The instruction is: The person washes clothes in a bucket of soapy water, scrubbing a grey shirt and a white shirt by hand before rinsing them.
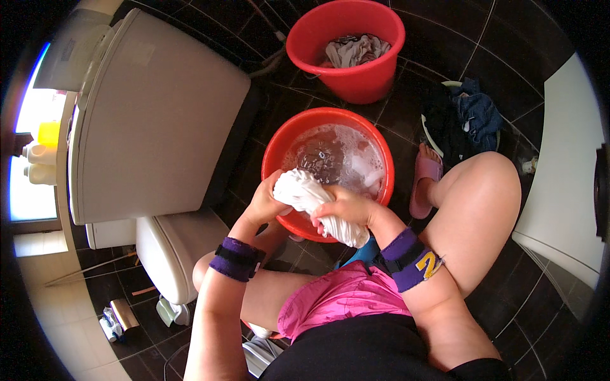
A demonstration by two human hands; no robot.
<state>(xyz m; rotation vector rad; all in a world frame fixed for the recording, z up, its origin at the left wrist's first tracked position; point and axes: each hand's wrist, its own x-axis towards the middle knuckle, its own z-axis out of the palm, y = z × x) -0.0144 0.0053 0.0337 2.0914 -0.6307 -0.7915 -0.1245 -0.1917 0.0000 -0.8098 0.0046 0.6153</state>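
Observation:
A white cloth, twisted into a thick roll, is gripped in both hands over the near rim of a red plastic basin. My left hand is closed round its upper left end. Farther down the roll, my right hand grips it, and the lower right end hangs past that hand. Sudsy water fills part of the basin, and pale fabric lies in it on the right. Each forearm wears a purple band with a black strap.
Beyond the basin stands a red bucket holding greyish cloth. Dark clothes and denim lie in a pale basin to the right. A washing machine and a toilet are on the left; a white appliance or cabinet panel is right.

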